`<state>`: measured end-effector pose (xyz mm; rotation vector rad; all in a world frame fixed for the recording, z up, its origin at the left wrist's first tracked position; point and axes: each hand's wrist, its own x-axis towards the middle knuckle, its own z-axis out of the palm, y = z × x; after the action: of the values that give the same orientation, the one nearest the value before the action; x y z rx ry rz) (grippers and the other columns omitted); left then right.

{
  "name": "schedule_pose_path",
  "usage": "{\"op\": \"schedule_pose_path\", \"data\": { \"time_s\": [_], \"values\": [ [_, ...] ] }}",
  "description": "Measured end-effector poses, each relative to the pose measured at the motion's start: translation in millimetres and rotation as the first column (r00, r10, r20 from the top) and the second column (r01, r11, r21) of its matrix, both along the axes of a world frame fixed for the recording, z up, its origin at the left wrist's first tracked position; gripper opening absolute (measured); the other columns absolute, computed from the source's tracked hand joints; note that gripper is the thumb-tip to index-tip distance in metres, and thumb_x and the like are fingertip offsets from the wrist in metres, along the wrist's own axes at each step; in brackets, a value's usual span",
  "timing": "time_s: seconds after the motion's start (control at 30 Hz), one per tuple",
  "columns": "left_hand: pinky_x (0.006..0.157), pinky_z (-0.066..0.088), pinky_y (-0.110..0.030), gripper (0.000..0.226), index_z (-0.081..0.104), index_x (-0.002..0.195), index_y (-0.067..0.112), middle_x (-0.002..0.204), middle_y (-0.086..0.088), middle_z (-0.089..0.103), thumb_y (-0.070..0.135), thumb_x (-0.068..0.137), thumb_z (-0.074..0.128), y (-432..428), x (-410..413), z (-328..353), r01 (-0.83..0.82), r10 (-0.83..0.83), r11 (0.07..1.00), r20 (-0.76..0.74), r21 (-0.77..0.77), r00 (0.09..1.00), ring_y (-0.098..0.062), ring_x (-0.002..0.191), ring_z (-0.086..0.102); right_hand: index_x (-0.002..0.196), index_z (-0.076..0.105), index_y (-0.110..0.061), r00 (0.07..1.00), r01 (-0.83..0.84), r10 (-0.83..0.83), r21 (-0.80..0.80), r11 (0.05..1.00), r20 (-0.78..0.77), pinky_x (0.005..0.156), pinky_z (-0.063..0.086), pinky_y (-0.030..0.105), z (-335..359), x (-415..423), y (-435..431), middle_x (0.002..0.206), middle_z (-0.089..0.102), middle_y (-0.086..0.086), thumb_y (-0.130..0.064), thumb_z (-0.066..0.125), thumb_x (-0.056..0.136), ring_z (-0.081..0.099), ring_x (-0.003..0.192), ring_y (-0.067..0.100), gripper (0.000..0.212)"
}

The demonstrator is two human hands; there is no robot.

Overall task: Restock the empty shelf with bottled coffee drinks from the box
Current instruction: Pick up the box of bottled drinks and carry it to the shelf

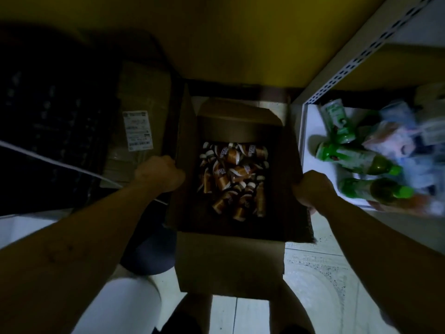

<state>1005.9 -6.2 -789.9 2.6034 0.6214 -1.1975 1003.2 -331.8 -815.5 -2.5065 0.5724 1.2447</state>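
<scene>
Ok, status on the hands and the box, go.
Left hand and right hand grip opposite walls of open box. Coffee bottles heaped inside. Nothing blocking.

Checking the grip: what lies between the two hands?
In the head view, the open box with coffee bottles lies between left hand and right hand.

**Both arms stretched forward, hands clenched**

The left arm runs bare from 8 o'clock toward the middle, ending in the left hand (pixel 160 173) at about 9 o'clock of centre, knuckles up, fingers curled shut over an edge. The right arm comes in from 4 o'clock; the right hand (pixel 313 189) sits at about 3 o'clock, likewise curled closed in a grip. Both wrists are straight.
</scene>
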Motion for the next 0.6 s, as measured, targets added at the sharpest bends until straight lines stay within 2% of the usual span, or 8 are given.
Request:
{"op": "schedule_pose_path", "data": {
  "time_s": [0.1,0.17,0.2,0.27,0.37,0.47,0.57,0.6],
  "values": [
    [0.094,0.046,-0.038,0.049,0.055,0.124,0.004,0.125,-0.018,0.056,0.041,0.092,0.052,4,-7,57,0.053,-0.053,0.999,-0.029,0.006,0.998,-0.034,0.113,0.054,0.100,0.064,0.006,0.999,-0.008,0.009,0.024,1.000,-0.052,0.065,0.054,0.034,56,-7,7,0.106,0.066,0.025,-0.014,0.056,0.091,0.069,0.092,0.037,0.023],
    [0.094,0.046,-0.038,0.046,0.054,0.123,0.008,0.123,-0.016,0.055,0.041,0.092,0.050,1,-7,101,0.099,-0.098,0.995,-0.059,0.019,0.993,-0.033,0.111,0.054,0.092,0.061,0.008,0.994,0.019,-0.014,0.046,0.999,-0.110,0.072,0.060,0.046,99,-7,15,0.104,0.066,0.028,-0.007,0.054,0.090,0.070,0.087,0.040,0.017],
    [0.094,0.046,-0.040,0.042,0.054,0.120,0.010,0.120,-0.015,0.056,0.040,0.091,0.049,-1,-6,124,0.111,-0.109,0.994,-0.073,0.014,0.991,-0.033,0.109,0.054,0.085,0.057,0.008,0.993,0.025,-0.018,0.054,0.998,-0.120,0.070,0.060,0.050,122,-5,18,0.101,0.066,0.030,-0.005,0.054,0.090,0.071,0.081,0.041,0.014],
    [0.092,0.048,-0.041,0.034,0.053,0.112,0.012,0.114,-0.013,0.056,0.038,0.090,0.049,-4,-3,169,0.109,-0.107,0.994,-0.098,0.009,0.989,-0.033,0.104,0.057,0.085,0.054,0.008,0.992,-0.018,0.023,0.045,0.999,-0.122,0.066,0.059,0.048,168,-1,24,0.102,0.065,0.032,-0.004,0.052,0.090,0.070,0.079,0.042,0.014],
    [0.083,0.051,-0.040,0.034,0.059,0.111,0.010,0.110,-0.017,0.062,0.034,0.090,0.047,-2,1,223,0.120,-0.118,0.993,-0.139,0.006,0.983,-0.033,0.097,0.063,0.113,0.055,0.008,0.995,-0.030,0.033,0.036,0.999,-0.090,0.076,0.055,0.045,235,7,34,0.112,0.059,0.027,-0.011,0.047,0.095,0.065,0.093,0.040,0.027],
    [0.067,0.053,-0.032,0.033,0.062,0.110,0.015,0.095,-0.008,0.065,0.035,0.090,0.046,3,6,273,0.148,-0.144,0.989,-0.150,0.016,0.978,-0.025,0.079,0.065,0.112,0.059,-0.001,0.996,-0.093,0.093,0.018,0.995,-0.008,0.078,0.048,0.034,301,9,39,0.101,0.058,0.020,-0.010,0.049,0.094,0.061,0.087,0.033,0.022],
    [0.075,0.055,-0.035,0.032,0.065,0.103,0.011,0.094,-0.008,0.064,0.033,0.089,0.046,2,8,330,0.182,-0.179,0.983,-0.125,0.008,0.976,-0.024,0.078,0.062,0.106,0.050,-0.011,0.987,-0.146,0.148,-0.027,0.989,0.059,0.072,0.045,0.036,359,7,40,0.092,0.053,0.020,-0.012,0.049,0.095,0.054,0.071,0.028,0.012],
    [0.079,0.055,-0.037,0.030,0.064,0.101,0.012,0.095,-0.008,0.064,0.034,0.089,0.048,3,9,349,0.183,-0.182,0.983,-0.087,0.008,0.979,-0.024,0.078,0.062,0.107,0.051,-0.008,0.986,-0.153,0.156,-0.049,0.987,0.059,0.071,0.047,0.037,375,8,41,0.092,0.053,0.020,-0.013,0.045,0.096,0.055,0.072,0.030,0.013]
  ]
}}
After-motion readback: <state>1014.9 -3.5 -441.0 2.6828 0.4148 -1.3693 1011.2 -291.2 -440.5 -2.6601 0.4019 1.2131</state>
